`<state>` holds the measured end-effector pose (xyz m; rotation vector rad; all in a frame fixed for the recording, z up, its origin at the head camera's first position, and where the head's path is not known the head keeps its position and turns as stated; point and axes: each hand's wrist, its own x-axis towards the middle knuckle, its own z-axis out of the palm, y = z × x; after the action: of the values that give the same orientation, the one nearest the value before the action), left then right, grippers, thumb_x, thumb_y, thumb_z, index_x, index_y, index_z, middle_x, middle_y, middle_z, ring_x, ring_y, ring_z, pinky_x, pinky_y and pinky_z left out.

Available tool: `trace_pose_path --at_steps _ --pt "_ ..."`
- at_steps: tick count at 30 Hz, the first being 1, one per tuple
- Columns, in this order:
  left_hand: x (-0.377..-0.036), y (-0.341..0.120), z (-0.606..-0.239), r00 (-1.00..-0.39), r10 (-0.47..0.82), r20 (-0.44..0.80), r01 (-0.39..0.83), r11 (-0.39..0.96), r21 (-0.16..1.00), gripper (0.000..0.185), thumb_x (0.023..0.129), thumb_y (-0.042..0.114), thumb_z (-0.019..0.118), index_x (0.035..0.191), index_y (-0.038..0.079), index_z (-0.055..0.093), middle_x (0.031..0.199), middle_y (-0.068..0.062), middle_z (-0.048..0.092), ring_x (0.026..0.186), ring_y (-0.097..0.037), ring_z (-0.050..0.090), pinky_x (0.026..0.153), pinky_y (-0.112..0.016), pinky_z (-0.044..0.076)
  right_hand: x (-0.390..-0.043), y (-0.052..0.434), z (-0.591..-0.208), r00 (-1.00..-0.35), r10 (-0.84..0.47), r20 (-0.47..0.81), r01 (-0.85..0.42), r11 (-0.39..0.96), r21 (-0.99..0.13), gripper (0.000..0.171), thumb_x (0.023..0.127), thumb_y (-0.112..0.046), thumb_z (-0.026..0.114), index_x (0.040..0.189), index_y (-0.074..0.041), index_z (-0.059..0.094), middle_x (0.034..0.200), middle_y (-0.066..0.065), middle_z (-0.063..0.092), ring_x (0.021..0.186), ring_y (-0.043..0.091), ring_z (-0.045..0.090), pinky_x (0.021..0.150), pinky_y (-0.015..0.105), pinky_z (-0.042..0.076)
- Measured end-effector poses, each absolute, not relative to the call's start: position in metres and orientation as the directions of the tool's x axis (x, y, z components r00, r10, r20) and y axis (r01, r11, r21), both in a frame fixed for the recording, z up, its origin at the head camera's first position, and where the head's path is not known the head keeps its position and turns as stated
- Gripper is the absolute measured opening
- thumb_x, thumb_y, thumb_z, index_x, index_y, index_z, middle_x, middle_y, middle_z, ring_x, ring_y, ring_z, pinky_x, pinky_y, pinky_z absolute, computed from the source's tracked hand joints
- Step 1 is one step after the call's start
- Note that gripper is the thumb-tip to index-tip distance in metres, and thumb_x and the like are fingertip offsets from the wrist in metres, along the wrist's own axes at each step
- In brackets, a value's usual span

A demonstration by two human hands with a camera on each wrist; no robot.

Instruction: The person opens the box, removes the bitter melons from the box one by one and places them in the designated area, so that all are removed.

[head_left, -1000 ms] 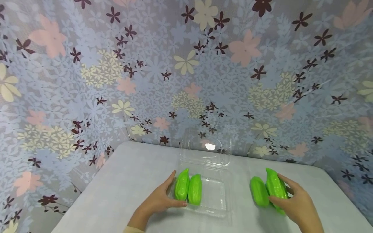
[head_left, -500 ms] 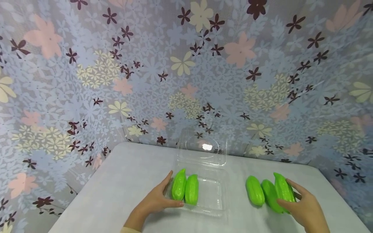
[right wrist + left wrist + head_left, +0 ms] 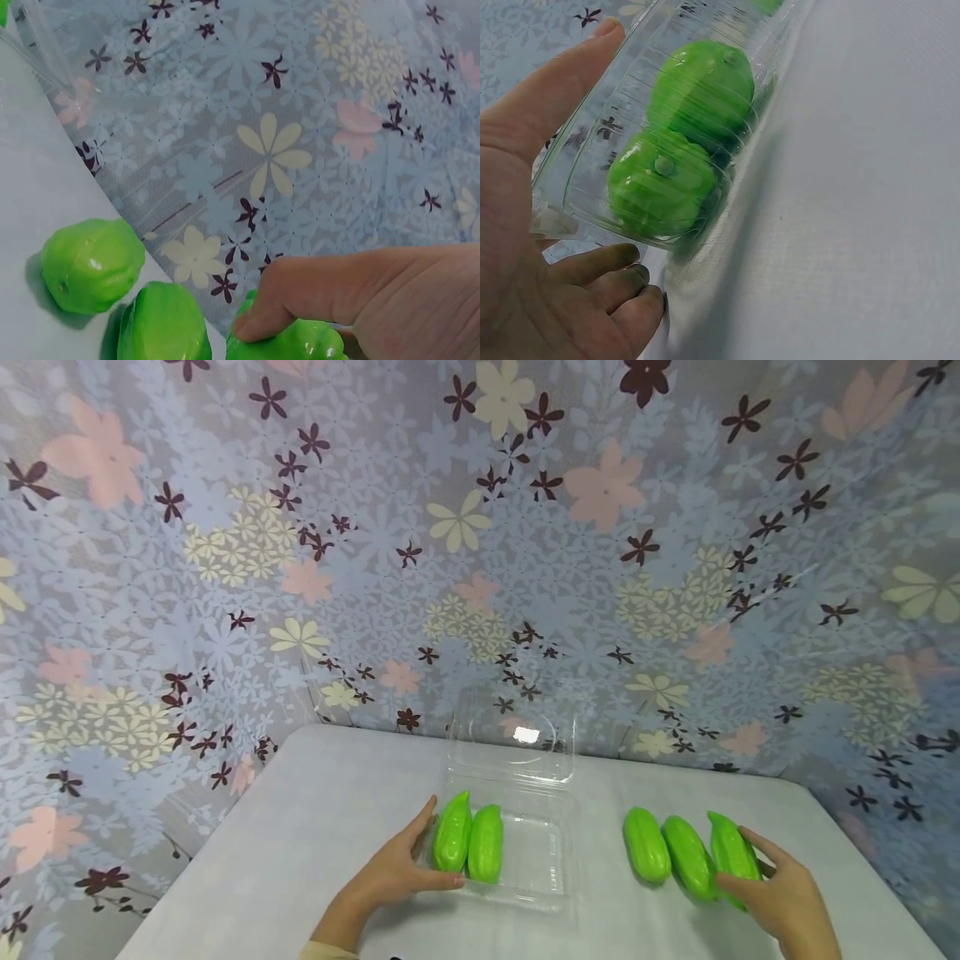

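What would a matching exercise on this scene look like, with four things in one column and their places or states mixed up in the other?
Things
1. left hand
2. clear lid
3. right hand
4. backdrop

Places or states
A. flower-patterned, behind the table
B. holding the rightmost green vegetable
C. at the near left corner of the clear tray
D. open, at the tray's far edge

Right pairs: 1-C, 2-D, 3-B, 4-A
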<state>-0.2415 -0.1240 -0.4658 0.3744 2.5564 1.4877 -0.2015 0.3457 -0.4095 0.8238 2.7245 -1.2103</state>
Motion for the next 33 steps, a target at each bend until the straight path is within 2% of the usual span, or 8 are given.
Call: trace_pose_path --at_steps 9,17,24,33 --pt "-0.241 -0.122 -0.463 -0.954 0.298 -0.014 0.134 0.469 0.873 0.123 0.069 0.041 0.093 0.163 0.022 0.017 0.160 -0.021 0.029 0.146 -0.045 0.025 0.115 -0.062 0.024 -0.203 0.360 -0.426 -0.821 0.501 -0.273 0.540 0.524 -0.659 0.097 0.084 -0.020 0.081 0.158 -0.002 0.022 0.152 0.041 0.023 0.131 0.063 0.027 0.106 0.073 0.028" --pt "-0.240 -0.122 -0.462 -0.952 0.304 -0.025 0.124 0.458 0.880 0.123 0.070 0.040 0.093 0.163 0.022 0.016 0.160 -0.022 0.029 0.145 -0.044 0.026 0.116 -0.058 0.026 -0.208 0.360 -0.436 -0.807 0.521 -0.279 0.557 0.512 -0.654 0.093 0.085 -0.015 0.079 0.158 -0.001 0.023 0.151 0.040 0.024 0.132 0.062 0.026 0.108 0.071 0.025" --pt "-0.239 -0.123 -0.462 -0.953 0.300 -0.035 0.116 0.470 0.875 0.124 0.069 0.041 0.093 0.164 0.020 0.015 0.160 -0.023 0.029 0.145 -0.045 0.026 0.115 -0.059 0.026 -0.210 0.361 -0.446 -0.842 0.471 -0.263 0.507 0.523 -0.685 0.091 0.085 -0.013 0.076 0.157 0.001 0.021 0.151 0.042 0.020 0.136 0.061 0.019 0.111 0.070 0.019" --pt "-0.240 -0.123 -0.462 -0.955 0.295 -0.029 0.121 0.478 0.870 0.124 0.069 0.043 0.093 0.164 0.022 0.016 0.161 -0.020 0.028 0.146 -0.045 0.025 0.115 -0.060 0.025 -0.218 0.353 -0.454 -0.808 0.521 -0.274 0.541 0.472 -0.696 0.093 0.088 -0.015 0.073 0.159 -0.003 0.015 0.155 0.038 0.018 0.140 0.059 0.014 0.112 0.070 0.016"
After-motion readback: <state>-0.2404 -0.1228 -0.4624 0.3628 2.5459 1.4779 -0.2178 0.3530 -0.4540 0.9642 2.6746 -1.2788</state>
